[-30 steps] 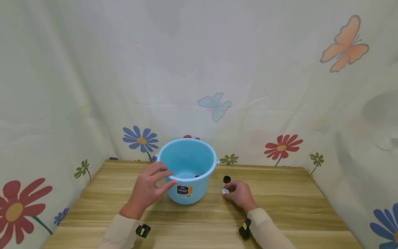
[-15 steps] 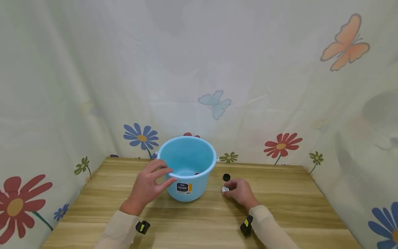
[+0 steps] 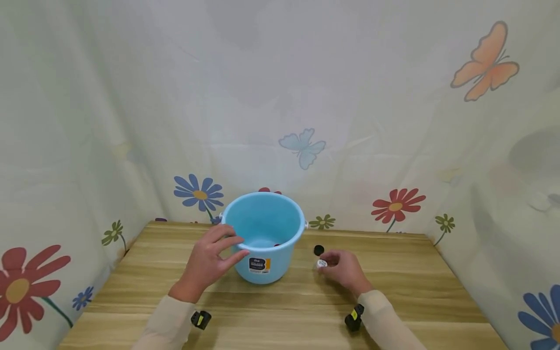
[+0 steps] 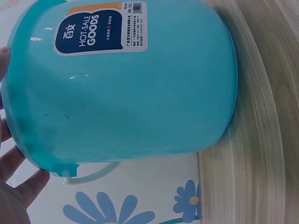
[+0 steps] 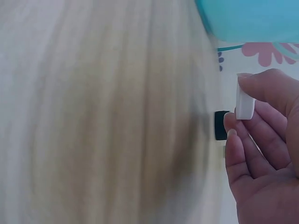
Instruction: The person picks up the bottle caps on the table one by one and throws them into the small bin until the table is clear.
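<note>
A light blue bucket (image 3: 267, 265) with a printed label stands upright on the table. My left hand (image 3: 209, 260) grips its near left rim, thumb outside and fingers over the edge. In the left wrist view, the fingers (image 4: 35, 184) lie along the rim. To the right of the bucket, my right hand (image 3: 343, 270) pinches a small white cap (image 3: 322, 263) between thumb and fingers. The right wrist view shows this white cap (image 5: 245, 100) edge-on, its side smooth. A black cap (image 3: 319, 250) lies on the table just behind the right fingertips.
Inside the bucket, a small red object (image 3: 276, 245) shows at the bottom, mostly hidden by the front wall. The wooden table (image 3: 415, 282) ends at a hanging cloth (image 3: 372, 121) printed with flowers and butterflies. The bucket's handle (image 4: 96, 175) hangs behind it.
My right hand has moved slightly right and up in the view, taking the white cap with it. The left hand has stayed at the bucket's rim.
</note>
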